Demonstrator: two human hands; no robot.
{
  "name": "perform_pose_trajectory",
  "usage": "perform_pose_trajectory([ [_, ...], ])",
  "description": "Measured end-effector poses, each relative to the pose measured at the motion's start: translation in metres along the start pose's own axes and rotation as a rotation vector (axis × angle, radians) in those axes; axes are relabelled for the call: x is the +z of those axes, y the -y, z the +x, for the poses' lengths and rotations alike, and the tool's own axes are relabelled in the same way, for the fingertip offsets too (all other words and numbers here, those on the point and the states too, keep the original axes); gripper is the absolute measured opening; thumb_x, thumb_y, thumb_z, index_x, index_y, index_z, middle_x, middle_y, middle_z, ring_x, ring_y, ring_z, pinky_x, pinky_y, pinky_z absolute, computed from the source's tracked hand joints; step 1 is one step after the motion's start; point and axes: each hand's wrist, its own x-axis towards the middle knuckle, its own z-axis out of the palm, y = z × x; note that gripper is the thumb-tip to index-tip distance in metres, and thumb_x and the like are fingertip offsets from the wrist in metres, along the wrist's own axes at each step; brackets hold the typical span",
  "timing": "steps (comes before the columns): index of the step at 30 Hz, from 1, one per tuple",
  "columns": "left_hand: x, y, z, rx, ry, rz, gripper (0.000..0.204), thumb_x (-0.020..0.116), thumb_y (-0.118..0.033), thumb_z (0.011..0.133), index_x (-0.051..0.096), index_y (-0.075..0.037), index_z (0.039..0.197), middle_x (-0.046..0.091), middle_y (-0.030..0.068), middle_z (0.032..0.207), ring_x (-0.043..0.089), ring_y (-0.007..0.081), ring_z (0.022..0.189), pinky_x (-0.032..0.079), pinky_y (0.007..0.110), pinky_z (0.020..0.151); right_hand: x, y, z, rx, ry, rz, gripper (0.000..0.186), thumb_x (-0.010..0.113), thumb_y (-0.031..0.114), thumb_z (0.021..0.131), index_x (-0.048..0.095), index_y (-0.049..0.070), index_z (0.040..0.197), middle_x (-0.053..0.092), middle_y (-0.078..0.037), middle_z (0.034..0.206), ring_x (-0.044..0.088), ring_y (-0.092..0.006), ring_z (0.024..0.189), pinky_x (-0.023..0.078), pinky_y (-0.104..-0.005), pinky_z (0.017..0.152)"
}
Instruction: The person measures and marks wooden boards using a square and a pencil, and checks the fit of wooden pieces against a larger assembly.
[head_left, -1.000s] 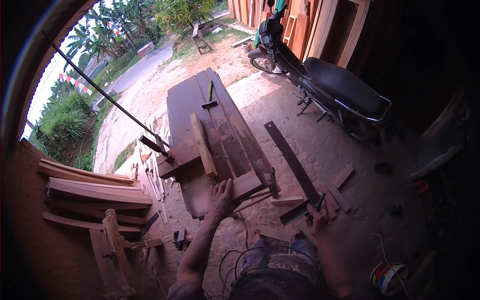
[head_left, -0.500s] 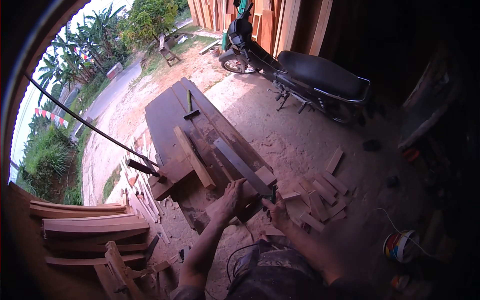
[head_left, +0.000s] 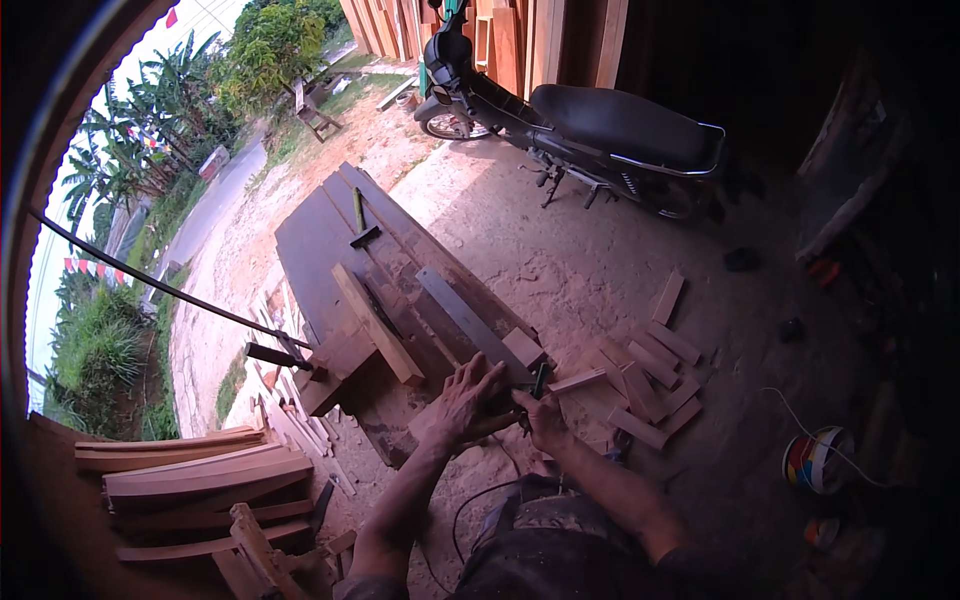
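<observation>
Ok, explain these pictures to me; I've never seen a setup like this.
There is no robot here, just a person working bare-handed. The wide fisheye camera sits on the person's head and looks down, so edges curve near the rim. In front stands a dark bench; on it are a T-shaped tool and a wooden strip. A long flat metal blade stretches over it. The left hand is at the blade's near end, its grip unclear. The right hand holds a slim green item, too small to identify.
</observation>
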Motion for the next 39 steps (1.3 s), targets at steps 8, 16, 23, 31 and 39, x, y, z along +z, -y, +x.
perform_pose_trajectory([
  [8,-0.002,-0.004,0.003,0.002,-0.005,0.015,0.093,0.074,-0.062,0.073,0.045,-0.019,0.151,0.032,0.0256,0.155,0.039,0.0456,0.136,0.033,0.052,0.112,-0.008,-0.005,0.008,-0.026,0.016,-0.026,0.030,0.070,0.014,0.089,0.066,0.007,0.118,0.069,0.000,0.107,0.062,-0.0130,0.099,0.048,-0.0294,0.091],
  [16,-0.004,-0.008,0.002,-0.011,-0.001,0.039,0.092,0.074,-0.060,0.075,0.043,-0.020,0.151,0.032,0.0252,0.155,0.039,0.0448,0.136,0.033,0.051,0.112,0.000,0.009,0.002,0.029,0.010,-0.007,0.032,0.069,0.014,0.090,0.066,0.006,0.120,0.069,-0.002,0.111,0.063,-0.0139,0.103,0.048,-0.0307,0.095],
  [23,-0.008,-0.013,0.004,-0.023,0.011,0.047,0.090,0.074,-0.059,0.075,0.045,-0.020,0.151,0.032,0.0253,0.154,0.039,0.0449,0.136,0.033,0.051,0.112,0.004,0.022,-0.004,0.045,0.018,-0.013,0.038,0.069,0.014,0.090,0.062,0.005,0.126,0.068,-0.004,0.115,0.063,-0.0148,0.105,0.048,-0.0310,0.098],
  [31,-0.005,-0.013,0.006,-0.035,0.003,0.026,0.091,0.076,-0.057,0.073,0.045,-0.021,0.150,0.033,0.0247,0.154,0.040,0.0437,0.135,0.033,0.051,0.111,-0.008,0.024,-0.001,0.142,0.015,-0.197,0.031,0.072,0.020,0.092,0.067,0.006,0.118,0.070,-0.005,0.098,0.066,-0.0149,0.087,0.052,-0.0300,0.081],
  [39,0.001,0.000,0.004,-0.034,0.005,-0.010,0.091,0.077,-0.056,0.070,0.047,-0.024,0.150,0.033,0.0234,0.153,0.037,0.0430,0.135,0.031,0.051,0.111,-0.039,0.081,0.004,-0.334,-0.165,-0.687,0.062,0.043,0.057,0.104,0.068,0.002,0.089,0.054,-0.002,0.067,0.054,-0.0114,0.059,0.041,-0.0278,0.053],
])
